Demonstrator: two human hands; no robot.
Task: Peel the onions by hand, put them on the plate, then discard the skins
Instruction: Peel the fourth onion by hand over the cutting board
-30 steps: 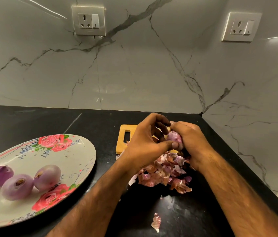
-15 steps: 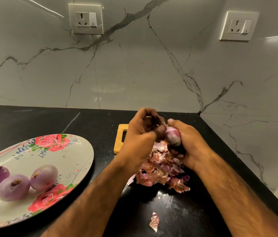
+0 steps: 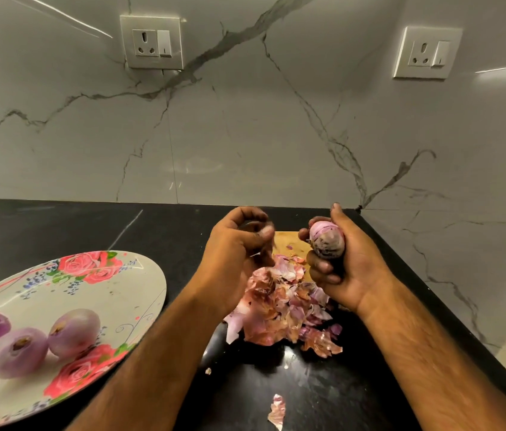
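My right hand [image 3: 351,269] grips a partly peeled purple onion [image 3: 327,241], held upright above the skins. My left hand [image 3: 236,253] hovers just left of it, apart from the onion, its thumb and curled fingers pinching what looks like a small blurred scrap of skin. A heap of pink-brown onion skins [image 3: 279,309] lies on the black counter below both hands. To the left, the floral plate [image 3: 121,293] carries three peeled onions [image 3: 17,353].
A wooden cutting board [image 3: 289,239] peeks out behind the skins, mostly hidden by my hands. One loose skin [image 3: 278,412] lies near the front of the counter [image 3: 59,225]. Marble walls with two sockets [image 3: 152,42] close the back and right.
My hands have separated: the left pulled away to the left of the onion, and the right lifted and turned the onion upright. The view also shifted slightly.
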